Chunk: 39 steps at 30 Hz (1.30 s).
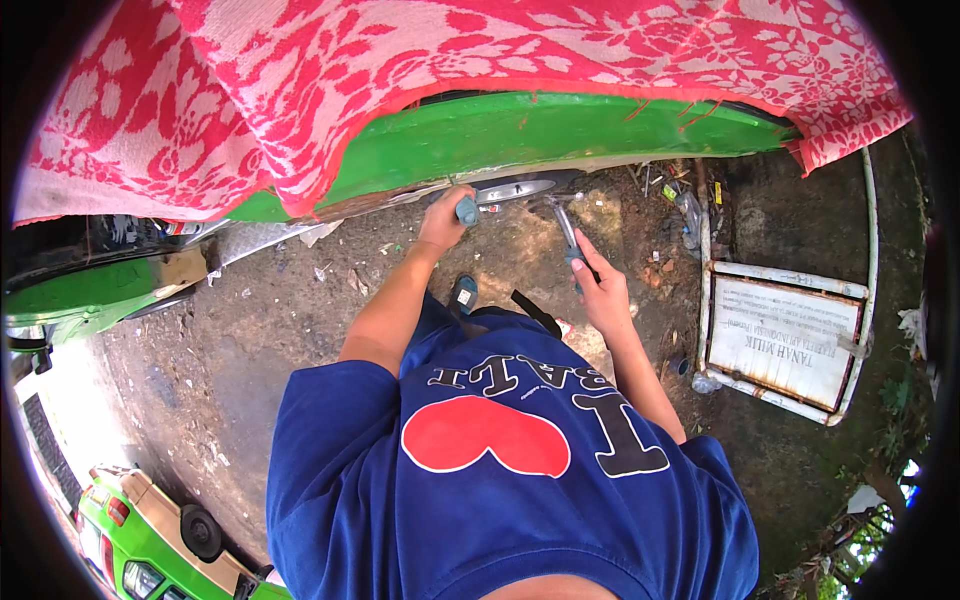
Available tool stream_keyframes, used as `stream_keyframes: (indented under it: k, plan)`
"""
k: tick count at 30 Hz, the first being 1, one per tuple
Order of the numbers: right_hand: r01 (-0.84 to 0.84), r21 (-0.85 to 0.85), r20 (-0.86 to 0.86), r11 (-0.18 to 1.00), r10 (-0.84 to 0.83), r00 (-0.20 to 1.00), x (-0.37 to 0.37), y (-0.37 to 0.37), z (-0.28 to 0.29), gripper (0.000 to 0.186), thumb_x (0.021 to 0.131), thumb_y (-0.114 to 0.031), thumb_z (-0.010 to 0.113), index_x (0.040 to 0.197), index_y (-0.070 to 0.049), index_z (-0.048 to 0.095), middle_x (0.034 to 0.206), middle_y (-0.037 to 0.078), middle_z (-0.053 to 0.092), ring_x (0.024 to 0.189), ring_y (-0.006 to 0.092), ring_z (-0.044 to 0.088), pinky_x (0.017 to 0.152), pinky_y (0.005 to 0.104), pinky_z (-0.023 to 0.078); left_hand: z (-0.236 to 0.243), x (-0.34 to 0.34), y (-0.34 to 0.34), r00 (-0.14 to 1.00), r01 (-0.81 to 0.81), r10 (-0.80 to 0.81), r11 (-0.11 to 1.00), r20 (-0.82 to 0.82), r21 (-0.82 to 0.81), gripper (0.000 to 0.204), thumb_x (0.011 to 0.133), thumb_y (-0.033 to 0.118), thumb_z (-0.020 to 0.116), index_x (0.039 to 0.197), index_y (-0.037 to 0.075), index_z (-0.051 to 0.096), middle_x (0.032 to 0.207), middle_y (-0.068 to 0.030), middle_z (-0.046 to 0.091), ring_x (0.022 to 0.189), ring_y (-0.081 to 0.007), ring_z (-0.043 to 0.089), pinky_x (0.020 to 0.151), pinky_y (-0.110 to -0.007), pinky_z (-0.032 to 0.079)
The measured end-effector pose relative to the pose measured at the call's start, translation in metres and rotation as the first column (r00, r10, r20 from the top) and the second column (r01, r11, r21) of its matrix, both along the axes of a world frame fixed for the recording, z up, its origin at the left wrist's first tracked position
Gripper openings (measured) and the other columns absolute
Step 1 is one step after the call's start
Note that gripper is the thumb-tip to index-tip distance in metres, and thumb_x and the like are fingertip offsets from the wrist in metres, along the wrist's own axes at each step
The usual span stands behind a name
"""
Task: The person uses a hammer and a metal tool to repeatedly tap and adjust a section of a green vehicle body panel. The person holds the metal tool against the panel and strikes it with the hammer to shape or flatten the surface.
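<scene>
My left hand [442, 222] is closed on a short blue-grey object [466, 211] at the lower edge of a green vehicle body panel [560, 125]. Beside it, along that edge, lies a dark strip with an oblong silver part [515, 191]; whether it joins what I hold is unclear. My right hand [598, 282] grips the dark handle of a hammer [567, 225], whose metal head reaches up just below the panel edge. A red and pink floral cloth [250, 110] drapes over the upper part of the vehicle.
A white sign in a rusty frame [780, 350] lies at the right, with pipes and litter [685, 215] nearby. Another green panel [90, 290] is at the left and a green and beige vehicle [140, 530] at the lower left. My shoe [463, 295] rests on the stained concrete [250, 380].
</scene>
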State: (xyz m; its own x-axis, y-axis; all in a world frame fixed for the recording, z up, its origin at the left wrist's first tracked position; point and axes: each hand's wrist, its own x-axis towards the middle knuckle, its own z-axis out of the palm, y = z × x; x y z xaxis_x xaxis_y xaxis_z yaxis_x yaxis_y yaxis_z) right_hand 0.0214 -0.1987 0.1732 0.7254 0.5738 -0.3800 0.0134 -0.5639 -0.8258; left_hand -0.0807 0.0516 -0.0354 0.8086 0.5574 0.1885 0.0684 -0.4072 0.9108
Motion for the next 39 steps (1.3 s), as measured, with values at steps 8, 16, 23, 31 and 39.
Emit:
stream_keyframes:
  k: [8,16,23,31,39]
  plan:
    - [-0.336,0.114,0.387,0.935,0.27,0.882,-0.011,0.047,-0.037,0.044,0.096,-0.009,0.062,0.139,-0.008,0.056,0.1,0.013,0.071,0.077,0.02,0.065,0.078,0.0335,0.051,0.001,0.015,0.013,0.996,-0.066,0.056,0.985,-0.066,-0.159,0.032,0.08,-0.007,0.065,0.108,0.008,0.06,0.11,-0.0115,0.069,0.105,-0.0285,0.067,0.09,-0.033,0.051]
    - [-0.322,-0.053,0.348,0.945,0.32,0.881,-0.009,0.092,-0.079,0.045,0.097,-0.013,0.06,0.141,-0.016,0.054,0.102,0.017,0.07,0.079,0.0249,0.068,0.074,0.0343,0.052,-0.022,0.014,0.002,0.998,-0.046,0.051,0.994,-0.047,0.1,0.028,0.08,0.002,0.068,0.106,0.01,0.063,0.097,-0.0165,0.068,0.089,-0.0411,0.064,0.08,-0.038,0.054]
    - [-0.153,0.026,0.246,0.988,0.142,0.959,0.002,0.056,-0.064,0.047,0.098,-0.01,0.058,0.144,-0.016,0.052,0.094,0.007,0.067,0.075,0.01,0.056,0.076,0.0256,0.05,-0.01,0.02,0.003,0.986,-0.151,0.159,0.978,0.046,-0.145,0.033,0.077,-0.004,0.06,0.108,0.01,0.061,0.106,-0.0157,0.068,0.099,-0.0387,0.065,0.082,-0.042,0.053]
    - [-0.331,-0.043,0.496,0.943,0.307,0.812,-0.017,0.065,-0.063,0.045,0.095,-0.007,0.062,0.139,-0.013,0.057,0.088,0.016,0.065,0.071,0.0243,0.061,0.072,0.0326,0.051,0.0,0.032,0.013,0.95,-0.25,0.226,0.963,-0.214,-0.095,0.028,0.079,0.008,0.063,0.107,0.016,0.062,0.098,-0.0181,0.068,0.097,-0.0422,0.064,0.08,-0.046,0.052]
    - [-0.228,0.144,0.446,0.963,0.143,0.884,-0.015,0.049,-0.066,0.043,0.095,-0.007,0.062,0.138,-0.006,0.057,0.082,0.015,0.063,0.069,0.0228,0.059,0.071,0.0322,0.05,-0.031,-0.023,-0.007,0.995,-0.104,0.103,0.986,-0.015,-0.133,0.033,0.076,-0.004,0.063,0.107,0.007,0.058,0.11,-0.0132,0.065,0.105,-0.0363,0.063,0.09,-0.038,0.051]
